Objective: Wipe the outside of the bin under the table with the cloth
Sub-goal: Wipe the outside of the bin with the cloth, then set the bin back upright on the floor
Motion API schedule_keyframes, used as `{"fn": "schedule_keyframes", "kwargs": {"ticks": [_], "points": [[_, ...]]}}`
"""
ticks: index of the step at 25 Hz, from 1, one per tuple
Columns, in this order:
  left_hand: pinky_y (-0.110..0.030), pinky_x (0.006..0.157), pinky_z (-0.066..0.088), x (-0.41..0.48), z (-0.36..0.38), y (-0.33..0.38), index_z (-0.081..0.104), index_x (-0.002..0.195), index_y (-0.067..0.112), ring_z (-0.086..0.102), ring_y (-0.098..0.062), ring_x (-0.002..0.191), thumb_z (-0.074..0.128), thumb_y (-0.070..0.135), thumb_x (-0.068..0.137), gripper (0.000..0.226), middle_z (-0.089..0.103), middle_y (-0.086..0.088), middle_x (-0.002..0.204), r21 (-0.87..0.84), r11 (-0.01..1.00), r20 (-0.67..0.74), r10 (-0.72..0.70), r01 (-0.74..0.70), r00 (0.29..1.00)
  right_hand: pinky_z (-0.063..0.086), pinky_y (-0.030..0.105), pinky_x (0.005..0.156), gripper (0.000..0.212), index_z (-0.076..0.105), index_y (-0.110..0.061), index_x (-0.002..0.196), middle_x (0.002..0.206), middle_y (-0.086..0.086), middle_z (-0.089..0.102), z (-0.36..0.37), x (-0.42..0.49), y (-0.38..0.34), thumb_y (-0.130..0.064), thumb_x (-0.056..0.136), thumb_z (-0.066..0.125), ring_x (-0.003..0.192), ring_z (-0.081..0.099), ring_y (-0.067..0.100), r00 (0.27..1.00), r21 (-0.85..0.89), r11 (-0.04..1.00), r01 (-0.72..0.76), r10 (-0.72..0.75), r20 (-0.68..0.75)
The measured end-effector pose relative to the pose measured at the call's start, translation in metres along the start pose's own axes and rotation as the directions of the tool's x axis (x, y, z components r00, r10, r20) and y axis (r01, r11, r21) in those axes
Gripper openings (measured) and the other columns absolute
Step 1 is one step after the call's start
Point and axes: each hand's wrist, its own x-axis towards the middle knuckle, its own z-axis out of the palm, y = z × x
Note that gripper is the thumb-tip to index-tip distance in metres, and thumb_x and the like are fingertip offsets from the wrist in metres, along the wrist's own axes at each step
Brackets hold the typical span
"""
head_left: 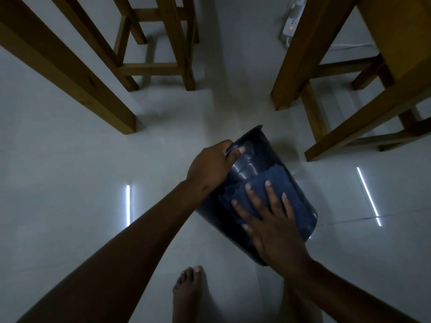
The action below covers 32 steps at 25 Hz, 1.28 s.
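A dark plastic bin lies tipped on the pale floor, its rim pointing away from me. My left hand grips the rim at the far left, fingers curled over the edge. A dark blue cloth is spread over the bin's upper side. My right hand lies flat on the cloth with fingers spread, pressing it against the bin's outer wall. Part of the bin's near end is hidden behind my right wrist.
Wooden table legs stand to the left and right; stools sit behind. A white power strip with a red light lies at the back. My bare foot is on the tiled floor below the bin.
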Motion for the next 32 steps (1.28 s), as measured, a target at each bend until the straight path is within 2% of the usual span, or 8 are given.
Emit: {"fn": "schedule_keyframes", "kwargs": {"ticks": [3, 8, 16, 21, 24, 26, 28, 32], "points": [[-0.03, 0.062, 0.049, 0.002, -0.002, 0.0, 0.059, 0.091, 0.018, 0.062, -0.011, 0.062, 0.045, 0.051, 0.097, 0.037, 0.063, 0.005, 0.07, -0.025, 0.999, 0.001, 0.021, -0.021, 1.0, 0.017, 0.057, 0.114, 0.056, 0.018, -0.043, 0.149, 0.162, -0.004, 0.009, -0.002, 0.014, 0.018, -0.039, 0.095, 0.031, 0.149, 0.003, 0.031, 0.995, 0.001, 0.995, 0.097, -0.097, -0.003], [-0.027, 0.062, 0.052, -0.007, -0.006, -0.001, 0.059, 0.096, 0.02, 0.063, -0.008, 0.062, 0.051, 0.049, 0.096, 0.03, 0.065, 0.006, 0.075, -0.069, 0.997, 0.036, 0.027, -0.025, 0.999, 0.02, 0.041, 0.118, 0.049, 0.03, -0.03, 0.149, 0.16, -0.002, 0.022, -0.018, 0.053, 0.045, -0.019, 0.102, 0.035, 0.148, 0.015, 0.023, 0.951, 0.531, 0.81, -0.249, 0.308, -0.023], [-0.024, 0.058, 0.051, -0.054, -0.021, 0.004, 0.065, 0.099, 0.027, 0.066, -0.008, 0.058, 0.063, 0.043, 0.089, 0.019, 0.072, 0.005, 0.08, -0.199, 0.979, -0.011, -0.035, 0.033, 0.999, 0.032, 0.025, 0.11, 0.047, 0.048, -0.021, 0.139, 0.146, 0.005, 0.048, -0.05, 0.037, 0.026, -0.003, 0.097, 0.04, 0.137, 0.041, 0.023, 0.933, 0.695, 0.661, -0.283, 0.357, 0.04], [-0.029, 0.072, 0.053, -0.065, -0.027, 0.034, 0.065, 0.109, 0.023, 0.069, -0.016, 0.086, 0.056, 0.041, 0.095, 0.024, 0.075, 0.002, 0.096, 0.137, 0.963, -0.123, 0.247, -0.23, 0.961, 0.043, 0.007, 0.089, 0.036, 0.051, -0.01, 0.135, 0.135, -0.007, 0.057, -0.109, 0.017, 0.018, -0.007, 0.102, 0.038, 0.126, 0.049, -0.002, 0.895, 0.946, 0.271, -0.178, 0.445, 0.041], [-0.033, 0.069, 0.055, -0.064, -0.01, 0.034, 0.066, 0.102, 0.021, 0.069, -0.023, 0.083, 0.056, 0.028, 0.092, 0.015, 0.074, -0.002, 0.092, 0.322, 0.882, -0.046, 0.377, -0.344, 0.925, 0.045, 0.025, 0.103, 0.037, 0.051, -0.012, 0.137, 0.138, -0.002, 0.057, -0.11, 0.007, 0.028, -0.01, 0.102, 0.039, 0.127, 0.051, 0.004, 0.861, 0.988, 0.079, -0.132, 0.502, 0.075], [-0.033, 0.062, 0.055, -0.066, -0.001, 0.028, 0.065, 0.092, 0.018, 0.069, -0.024, 0.075, 0.058, 0.012, 0.084, 0.012, 0.072, -0.003, 0.083, 0.406, 0.832, 0.048, 0.393, -0.377, 0.918, 0.032, 0.047, 0.115, 0.038, 0.051, -0.012, 0.138, 0.144, 0.0, 0.052, -0.106, 0.001, 0.032, -0.013, 0.1, 0.047, 0.134, 0.045, 0.017, 0.839, 0.991, 0.093, -0.101, 0.543, 0.035], [-0.027, 0.055, 0.05, -0.067, 0.003, 0.022, 0.063, 0.083, 0.018, 0.068, -0.022, 0.066, 0.064, 0.004, 0.075, 0.017, 0.07, -0.001, 0.075, 0.48, 0.773, 0.128, 0.406, -0.415, 0.905, 0.03, 0.046, 0.115, 0.05, 0.049, -0.01, 0.139, 0.145, -0.004, 0.05, -0.104, -0.008, 0.033, -0.031, 0.094, 0.057, 0.135, 0.043, 0.015, 0.832, 0.991, 0.086, -0.101, 0.554, 0.037], [-0.029, 0.058, 0.052, -0.075, 0.008, 0.014, 0.066, 0.09, 0.016, 0.069, -0.025, 0.072, 0.063, 0.008, 0.077, 0.015, 0.071, -0.004, 0.082, 0.46, 0.774, 0.251, 0.357, -0.435, 0.9, 0.031, 0.046, 0.115, 0.047, 0.047, -0.014, 0.139, 0.147, -0.001, 0.047, -0.106, -0.016, 0.032, 0.006, 0.097, 0.041, 0.136, 0.042, 0.017, 0.853, 0.997, 0.045, -0.065, 0.521, 0.032]]}}
